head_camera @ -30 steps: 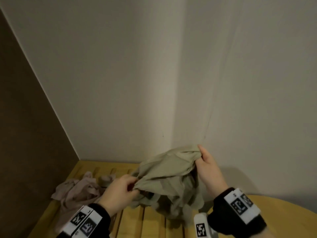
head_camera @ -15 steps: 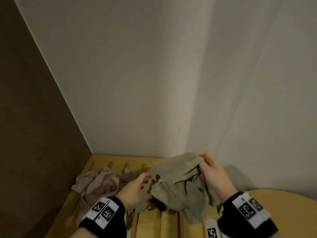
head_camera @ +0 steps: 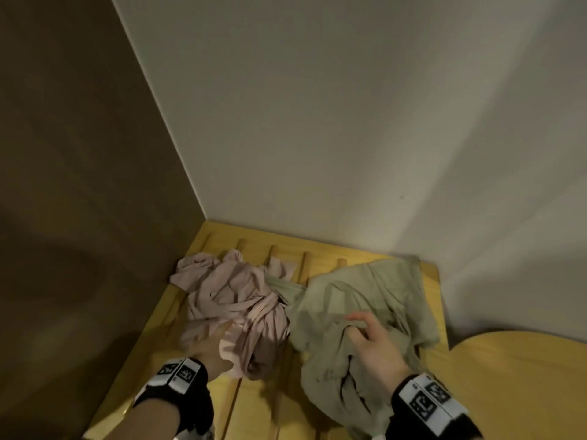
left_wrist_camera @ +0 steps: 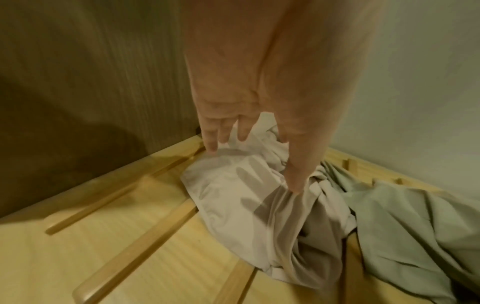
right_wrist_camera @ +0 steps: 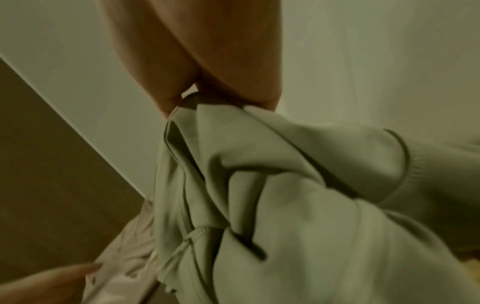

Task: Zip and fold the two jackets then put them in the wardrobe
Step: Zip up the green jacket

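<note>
Two crumpled jackets lie side by side on a slatted wooden floor [head_camera: 260,408] in a corner. The pink jacket [head_camera: 228,300] is on the left and the green jacket [head_camera: 365,300] on the right, their edges touching. My left hand [head_camera: 211,344] reaches into the pink jacket [left_wrist_camera: 233,185] with straight, spread fingers [left_wrist_camera: 210,144], its thumb touching the cloth. My right hand [head_camera: 368,341] grips a fold of the green jacket [right_wrist_camera: 285,205], which is pinched between thumb and fingers [right_wrist_camera: 166,102]. No zipper shows clearly.
A brown panel [head_camera: 79,185] stands close on the left and white walls [head_camera: 317,122] meet behind the jackets. A rounded wooden board [head_camera: 524,392] lies at the right. Bare slats show in front of the pink jacket [left_wrist_camera: 116,236].
Both hands held the green jacket up; now it lies on the slats. My left hand has let go of it and moved left onto the pink jacket. My right hand has come down, still holding.
</note>
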Demonstrator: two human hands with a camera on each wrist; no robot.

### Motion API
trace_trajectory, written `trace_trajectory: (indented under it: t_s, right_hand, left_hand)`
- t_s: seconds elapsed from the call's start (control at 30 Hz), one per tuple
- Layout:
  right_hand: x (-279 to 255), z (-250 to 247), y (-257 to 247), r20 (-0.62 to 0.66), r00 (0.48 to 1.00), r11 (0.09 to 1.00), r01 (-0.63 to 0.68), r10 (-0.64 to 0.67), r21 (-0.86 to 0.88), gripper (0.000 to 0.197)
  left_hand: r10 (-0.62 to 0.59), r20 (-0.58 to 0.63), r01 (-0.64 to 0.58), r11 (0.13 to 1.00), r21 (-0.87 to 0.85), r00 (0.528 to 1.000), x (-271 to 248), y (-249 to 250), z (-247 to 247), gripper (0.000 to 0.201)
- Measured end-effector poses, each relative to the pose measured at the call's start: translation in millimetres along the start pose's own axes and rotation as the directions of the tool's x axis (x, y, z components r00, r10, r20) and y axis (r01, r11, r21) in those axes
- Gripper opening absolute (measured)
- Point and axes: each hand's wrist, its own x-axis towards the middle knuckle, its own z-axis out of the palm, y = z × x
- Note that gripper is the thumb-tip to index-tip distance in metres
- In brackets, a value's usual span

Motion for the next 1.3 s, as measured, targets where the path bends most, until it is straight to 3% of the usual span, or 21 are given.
trace_trajectory:
  t_s: [0.1, 0.17, 0.27, 0.33, 0.4, 0.47, 0.6, 0.67, 0.77, 0.83, 0.93, 1.0, 1.1, 1.2, 1.23, 1.3]
  right_hand:
    - [21.2, 35.0, 9.3, 0.099, 0.994, 0.975, -0.015, 0.037, -0.22, 0.032]
    - [31.5, 56.9, 10.0, 0.155, 0.985, 0.904, 0.0, 0.073, -0.427, 0.043]
    - [44.5, 80.1, 9.6, 0.2, 0.975, 0.807, 0.042, 0.095, -0.589, 0.048]
    - [51.0, 87.1, 11.3, 0.163, 0.984, 0.781, 0.043, 0.076, -0.623, 0.047]
    - [57.1, 89.5, 16.6, 0.132, 0.989, 0.785, 0.026, 0.071, -0.619, 0.05]
    - [63.1, 87.7, 23.3, 0.15, 0.983, 0.803, 0.004, 0.106, -0.596, 0.055]
    - [73.0, 81.3, 37.1, 0.245, 0.953, 0.798, 0.004, 0.18, -0.603, 0.058]
    - [74.7, 79.5, 45.4, 0.268, 0.941, 0.779, 0.006, 0.208, -0.627, 0.062]
    - [78.6, 79.2, 54.6, 0.276, 0.93, 0.759, -0.006, 0.244, -0.652, 0.067]
    - [79.8, 78.0, 55.3, 0.289, 0.916, 0.757, -0.023, 0.277, -0.653, 0.065]
    - [80.8, 74.5, 53.5, 0.325, 0.9, 0.771, -0.02, 0.292, -0.637, 0.054]
    - [81.9, 72.6, 50.2, 0.335, 0.9, 0.765, 0.004, 0.278, -0.644, 0.048]
    - [82.4, 70.9, 47.0, 0.356, 0.891, 0.764, 0.014, 0.284, -0.646, 0.044]
    - [83.4, 67.9, 43.4, 0.366, 0.895, 0.762, 0.049, 0.253, -0.646, 0.04]
    - [83.0, 67.2, 42.4, 0.37, 0.9, 0.757, 0.072, 0.232, -0.649, 0.038]
    - [81.4, 68.4, 40.4, 0.379, 0.905, 0.758, 0.109, 0.191, -0.643, 0.033]
  left_hand:
    - [-0.022, 0.022, 0.021, 0.999, 0.034, 1.0, 13.7, -0.2, 4.5, 0.077]
    - [0.005, 0.02, -0.006, 1.0, 0.025, 1.0, 21.5, 5.7, 9.8, 0.071]
    - [0.044, 0.043, -0.043, 0.999, -0.02, 0.998, 36.8, 13.7, 23.2, 0.078]
    - [0.128, 0.06, -0.137, 0.97, 0.2, 0.99, 45.8, 17.9, 35.2, 0.082]
    - [0.269, 0.126, -0.297, 0.851, 0.432, 0.955, 52.9, 22.0, 44.7, 0.078]
    - [0.293, 0.192, -0.35, 0.781, 0.516, 0.937, 61.2, 25.0, 50.8, 0.068]
    - [0.131, 0.139, -0.179, 0.887, 0.425, 0.982, 79.6, 14.7, 53.8, 0.058]
    - [0.048, 0.111, -0.077, 0.959, 0.272, 0.993, 86.2, 9.0, 56.0, 0.056]
    - [-0.014, 0.183, 0.002, 0.998, 0.068, 0.983, 92.3, -1.4, 58.1, 0.057]
    - [0.025, 0.117, -0.031, 0.998, 0.051, 0.993, 93.3, -11.7, 57.4, 0.055]
    - [0.006, 0.125, -0.006, 1.0, 0.0, 0.992, 83.0, -18.4, 50.2, 0.042]
    - [-0.01, 0.144, 0.001, 0.998, 0.067, 0.99, 80.7, -24.2, 44.7, 0.038]
    - [-0.02, 0.014, 0.018, 0.992, 0.121, 1.0, 72.6, -29.9, 13.6, 0.04]
    - [0.008, -0.267, 0.002, 0.999, 0.038, 0.964, 60.6, -25.2, -42.7, 0.034]
    - [0.023, -0.396, 0.017, 0.995, 0.097, 0.918, 52.5, -23.0, -65.3, 0.034]
    - [0.043, -0.638, 0.068, 0.987, 0.147, 0.769, 36.9, -22.0, -110.1, 0.034]
